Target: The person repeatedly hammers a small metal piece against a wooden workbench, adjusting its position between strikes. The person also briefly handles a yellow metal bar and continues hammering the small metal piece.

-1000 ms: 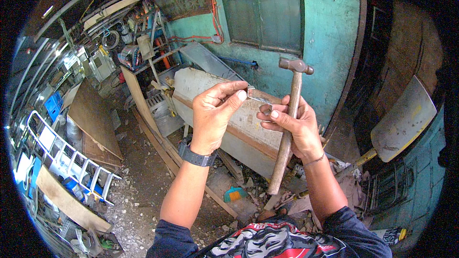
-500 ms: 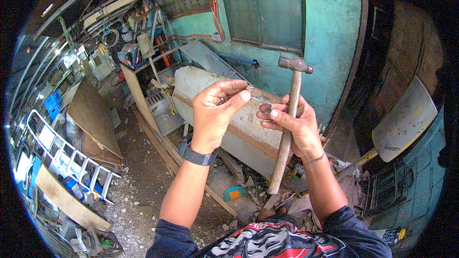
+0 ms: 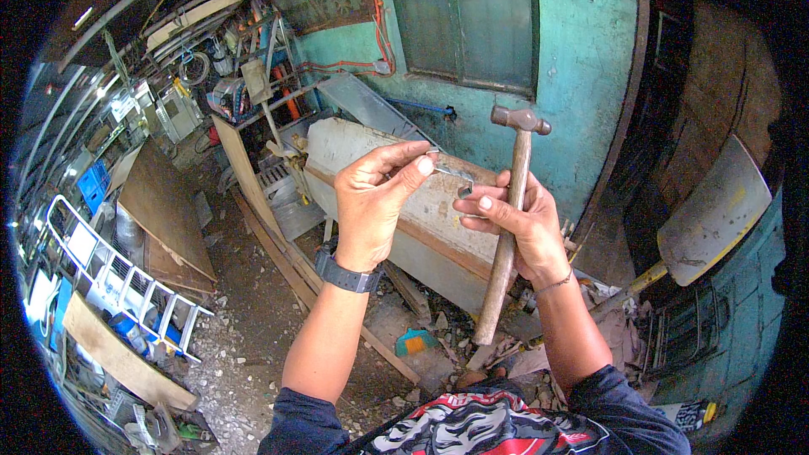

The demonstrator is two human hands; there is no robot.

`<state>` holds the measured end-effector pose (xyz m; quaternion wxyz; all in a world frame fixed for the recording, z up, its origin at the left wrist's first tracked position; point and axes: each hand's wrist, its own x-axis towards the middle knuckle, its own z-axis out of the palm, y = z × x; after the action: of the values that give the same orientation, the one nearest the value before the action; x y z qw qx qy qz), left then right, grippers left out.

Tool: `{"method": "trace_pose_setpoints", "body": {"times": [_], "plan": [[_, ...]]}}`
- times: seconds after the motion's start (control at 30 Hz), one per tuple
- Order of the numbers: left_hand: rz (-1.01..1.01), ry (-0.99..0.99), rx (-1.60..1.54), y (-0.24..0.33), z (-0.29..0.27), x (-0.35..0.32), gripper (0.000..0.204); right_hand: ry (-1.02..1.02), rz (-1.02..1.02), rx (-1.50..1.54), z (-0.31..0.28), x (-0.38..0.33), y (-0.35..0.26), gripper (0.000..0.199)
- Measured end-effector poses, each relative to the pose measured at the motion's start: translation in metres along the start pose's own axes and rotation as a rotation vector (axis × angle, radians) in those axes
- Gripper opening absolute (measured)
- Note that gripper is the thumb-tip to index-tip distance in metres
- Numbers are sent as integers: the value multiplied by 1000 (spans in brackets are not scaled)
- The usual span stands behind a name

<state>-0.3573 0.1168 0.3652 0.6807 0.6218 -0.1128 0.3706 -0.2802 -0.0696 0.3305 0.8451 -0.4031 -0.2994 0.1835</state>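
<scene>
Silvery metal stepladder (image 3: 148, 299): tilts, far left. Left hand (image 3: 377, 202), black wristwatch (image 3: 347, 275) below: pinches a thin, bent, silvery metal strip (image 3: 453, 173), which sits between both hands, above a long, worn whitish board (image 3: 442, 206). Hammer (image 3: 495, 274), brown wooden handle, dark metal head uppermost: right hand (image 3: 533, 223) grips it; strip's contact there unclear. Yellow-edged grey shovel (image 3: 712, 211): leans, far right.

Wd handle (image 3: 496, 280), dull mtl hammerhead (image 3: 521, 120), shiny mtl strip (image 3: 454, 173)
</scene>
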Motion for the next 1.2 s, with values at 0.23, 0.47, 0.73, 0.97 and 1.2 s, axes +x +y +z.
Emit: {"method": "trace_pose_setpoints", "body": {"times": [0.23,0.47,0.73,0.97,1.2], "plan": [[4,15,12,-1,-4,2,23,10,37,-20,-6,-4,7,32],[-7,14,17,0,-4,2,25,46,58,-17,-14,-10,17,31],[-5,21,23,0,-5,3,25,97,92,-23,-26,-18,32,29],[3,10,19,-2,-5,4,24,105,110,-5,-34,-22,39,26],[-6,8,22,-3,-5,5,24,119,110,-12,-33,-21,38,27]]}}
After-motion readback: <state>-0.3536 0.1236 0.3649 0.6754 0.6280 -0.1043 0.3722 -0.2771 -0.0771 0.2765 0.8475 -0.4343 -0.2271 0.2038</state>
